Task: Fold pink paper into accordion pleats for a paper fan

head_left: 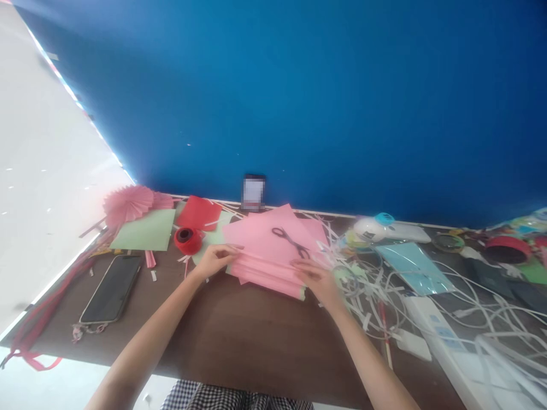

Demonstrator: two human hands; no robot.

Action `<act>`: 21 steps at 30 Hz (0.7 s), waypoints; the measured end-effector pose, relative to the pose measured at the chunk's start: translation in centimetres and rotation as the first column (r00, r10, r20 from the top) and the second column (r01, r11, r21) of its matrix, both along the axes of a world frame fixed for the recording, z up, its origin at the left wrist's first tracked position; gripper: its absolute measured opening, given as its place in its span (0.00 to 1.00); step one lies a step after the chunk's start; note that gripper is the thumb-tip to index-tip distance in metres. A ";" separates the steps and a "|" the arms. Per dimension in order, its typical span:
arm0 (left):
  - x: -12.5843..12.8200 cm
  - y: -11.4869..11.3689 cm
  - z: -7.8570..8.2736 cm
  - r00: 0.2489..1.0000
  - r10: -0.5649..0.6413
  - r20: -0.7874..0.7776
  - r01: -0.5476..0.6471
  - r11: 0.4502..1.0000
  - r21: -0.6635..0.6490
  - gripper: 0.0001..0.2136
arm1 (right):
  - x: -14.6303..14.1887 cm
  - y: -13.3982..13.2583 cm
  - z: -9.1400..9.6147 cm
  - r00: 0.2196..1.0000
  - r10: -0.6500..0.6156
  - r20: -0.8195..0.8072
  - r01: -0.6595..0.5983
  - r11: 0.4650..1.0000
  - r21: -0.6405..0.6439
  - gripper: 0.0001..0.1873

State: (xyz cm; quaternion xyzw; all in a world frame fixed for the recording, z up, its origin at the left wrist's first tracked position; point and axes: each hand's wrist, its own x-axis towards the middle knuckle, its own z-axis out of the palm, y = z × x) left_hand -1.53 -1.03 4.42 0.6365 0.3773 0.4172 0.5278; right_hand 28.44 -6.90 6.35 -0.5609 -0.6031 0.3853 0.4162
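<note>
A pleated strip of pink paper (265, 269) lies across the middle of the table, its folds running left to right. My left hand (217, 259) pinches its left end between thumb and fingers. At the right end, my right hand (318, 279) holds the paper in the same way. Behind the folds spread flat pink sheets (256, 230), and a pair of dark scissors (290, 242) rests on them. A bit of green paper (302, 293) shows at the lower right corner of the folds.
A phone (111, 289), a green sheet (147, 229), a pink paper fan (128, 205) and a red ribbon roll (188, 241) lie to the left. On the right are tangled white cables (397, 285), a blue packet (414, 267) and a power strip (436, 330). A blue wall (299, 102) stands behind.
</note>
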 end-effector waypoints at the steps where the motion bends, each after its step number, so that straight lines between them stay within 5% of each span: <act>1: 0.0 0.0 0.0 1.000 0.005 0.003 -0.005 1.000 -0.001 0.10 | -0.1 0.0 0.1 1.000 -0.006 0.001 0.006 1.000 -0.008 0.11; 14: -0.1 0.3 -1.3 0.991 0.131 -0.032 -0.135 0.975 -0.178 0.17 | 0.4 -0.4 -0.1 0.986 -0.151 -0.070 0.143 0.984 -0.108 0.16; 21: -0.3 0.5 -0.8 0.992 0.114 -0.061 -0.126 0.949 -0.289 0.19 | 0.7 -0.3 -0.5 0.987 -0.146 -0.070 0.146 0.989 -0.007 0.14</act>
